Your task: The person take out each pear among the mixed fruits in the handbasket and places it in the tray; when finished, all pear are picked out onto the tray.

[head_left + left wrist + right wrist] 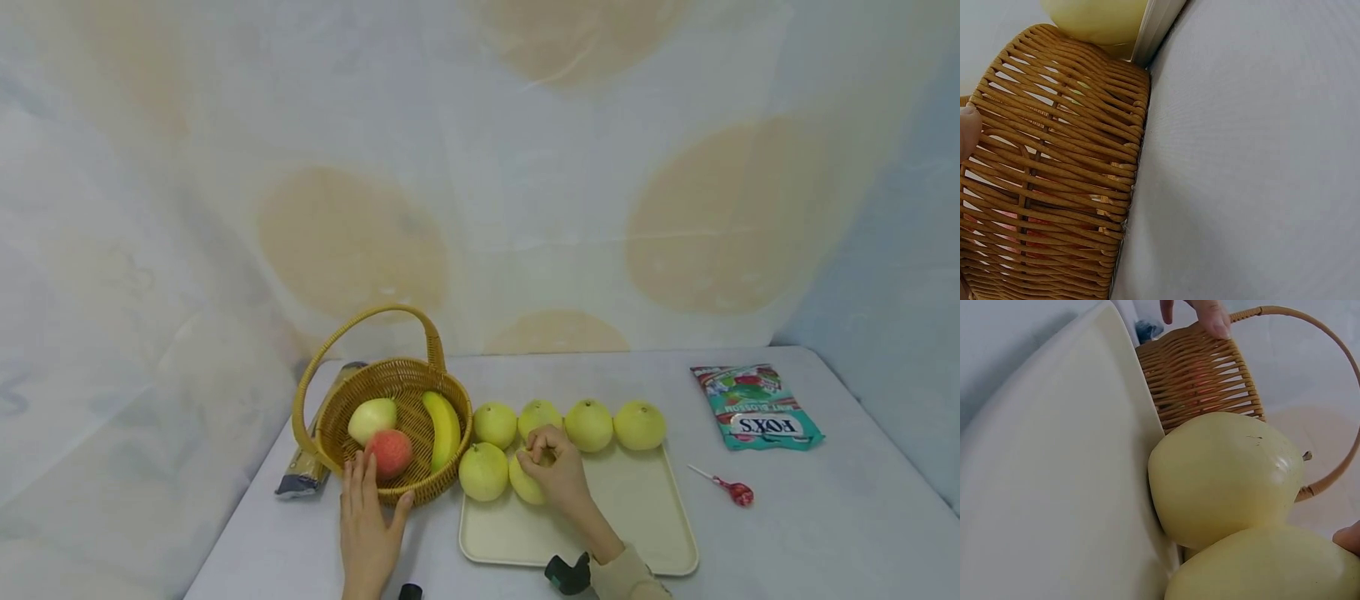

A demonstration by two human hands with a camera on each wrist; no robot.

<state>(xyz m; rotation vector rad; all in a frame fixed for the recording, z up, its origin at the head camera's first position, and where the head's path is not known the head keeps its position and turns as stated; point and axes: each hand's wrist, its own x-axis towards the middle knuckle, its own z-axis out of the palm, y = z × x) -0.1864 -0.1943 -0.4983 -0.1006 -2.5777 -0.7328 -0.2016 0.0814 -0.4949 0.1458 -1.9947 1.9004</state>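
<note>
My left hand (pixel 367 529) rests with straight, spread fingers at the near rim of a wicker basket (pixel 333 467). Inside the basket are a pale green fruit (pixel 372 419), a peach (pixel 390 454) and a banana (pixel 444 432). My right hand (pixel 562 475), thumb and forefinger brought together, pinches the top of a round yellow pear (pixel 525 486) in the front row on a cream tray (pixel 637 517). Its stem is hidden by the fingers. Beside it sits another yellow pear (pixel 1229 475), close to the basket.
Several more yellow pears (pixel 588 425) form a row along the tray's back edge. A teal Fox's candy bag (pixel 761 408) and a red lollipop (pixel 738 493) lie to the right. Left of the basket, a long packet (pixel 303 475) is partly hidden behind it.
</note>
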